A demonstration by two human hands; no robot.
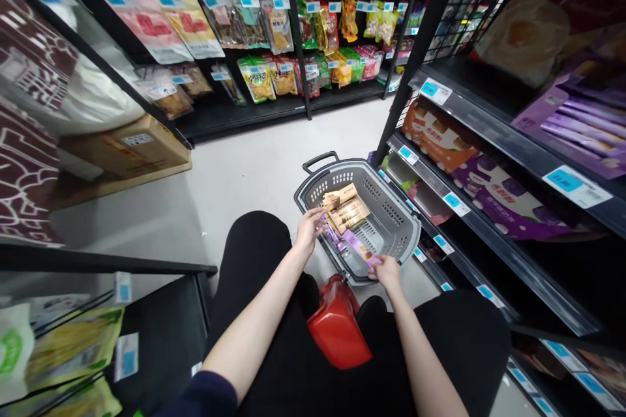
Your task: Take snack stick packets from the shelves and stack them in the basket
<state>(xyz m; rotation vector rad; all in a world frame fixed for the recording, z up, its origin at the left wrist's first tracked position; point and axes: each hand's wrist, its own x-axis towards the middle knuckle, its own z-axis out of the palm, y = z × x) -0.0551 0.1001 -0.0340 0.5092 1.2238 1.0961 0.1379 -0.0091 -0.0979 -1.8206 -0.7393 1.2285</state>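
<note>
A grey shopping basket (401, 225) stands on the floor in front of my knees. My right hand (387, 272) grips the near end of a long purple snack packet (359, 245), holding it slanted over the basket's near side. My left hand (308, 229) is at the basket's left rim, fingers curled in beside the tan snack packets (353, 212); what they hold, if anything, is not clear. Below those fingers, several small purple-wrapped snacks (333, 234) lie inside the basket. Between my legs, against the basket's near edge, is a glossy red object (340, 332), possibly a basket handle.
Black shelves with purple snack boxes (513, 199) rise close on the right. Hanging snack bags (259, 78) line the back shelf. A cardboard box (141, 150) sits at left on a low shelf. Pale floor (235, 163) surrounds the basket.
</note>
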